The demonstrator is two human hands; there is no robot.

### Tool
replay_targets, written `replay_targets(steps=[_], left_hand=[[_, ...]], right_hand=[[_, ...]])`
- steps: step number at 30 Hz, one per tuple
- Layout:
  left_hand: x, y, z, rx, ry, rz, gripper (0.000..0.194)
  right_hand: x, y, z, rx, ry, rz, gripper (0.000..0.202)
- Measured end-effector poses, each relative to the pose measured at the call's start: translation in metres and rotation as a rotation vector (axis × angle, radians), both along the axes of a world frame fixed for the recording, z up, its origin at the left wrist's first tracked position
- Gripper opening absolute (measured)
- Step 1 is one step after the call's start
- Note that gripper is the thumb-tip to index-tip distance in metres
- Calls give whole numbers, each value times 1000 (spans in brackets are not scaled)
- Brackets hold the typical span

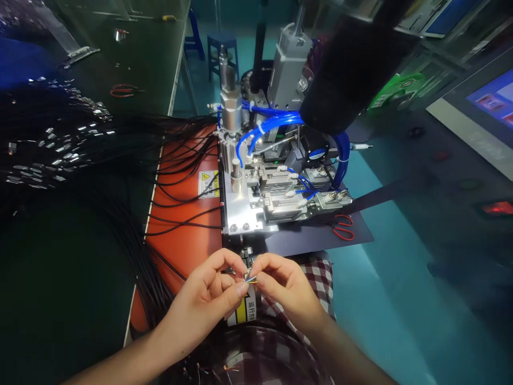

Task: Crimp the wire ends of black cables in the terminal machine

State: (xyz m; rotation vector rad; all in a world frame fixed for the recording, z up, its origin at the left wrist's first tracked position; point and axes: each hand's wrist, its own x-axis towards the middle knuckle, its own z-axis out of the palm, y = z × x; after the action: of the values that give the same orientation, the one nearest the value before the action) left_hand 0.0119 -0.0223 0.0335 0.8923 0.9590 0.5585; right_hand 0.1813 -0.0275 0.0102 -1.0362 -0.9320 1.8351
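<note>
Before the machine, nearly closed fingers pinch coloured wires.

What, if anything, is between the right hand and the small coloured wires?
Nothing visible: the right hand has its fingertips right at the coloured wires, opposite the left hand. The machine stands beyond both hands.

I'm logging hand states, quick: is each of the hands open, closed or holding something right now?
Left hand: closed, pinching thin wires.
Right hand: closed, pinching the thin wires too.
</note>
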Motion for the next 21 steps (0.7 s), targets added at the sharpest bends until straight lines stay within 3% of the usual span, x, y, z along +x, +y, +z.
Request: replay_targets(steps=[8,16,21], left_hand=[[-3,0,0,1,7,-61,23],[3,5,5,-4,177,-28,20],[6,7,5,-28,191,55,23]], right_hand=[[-1,1,-2,40,-11,38,17],[8,11,9,475,-366,91,14],[10,7,6,332,-413,24,15]])
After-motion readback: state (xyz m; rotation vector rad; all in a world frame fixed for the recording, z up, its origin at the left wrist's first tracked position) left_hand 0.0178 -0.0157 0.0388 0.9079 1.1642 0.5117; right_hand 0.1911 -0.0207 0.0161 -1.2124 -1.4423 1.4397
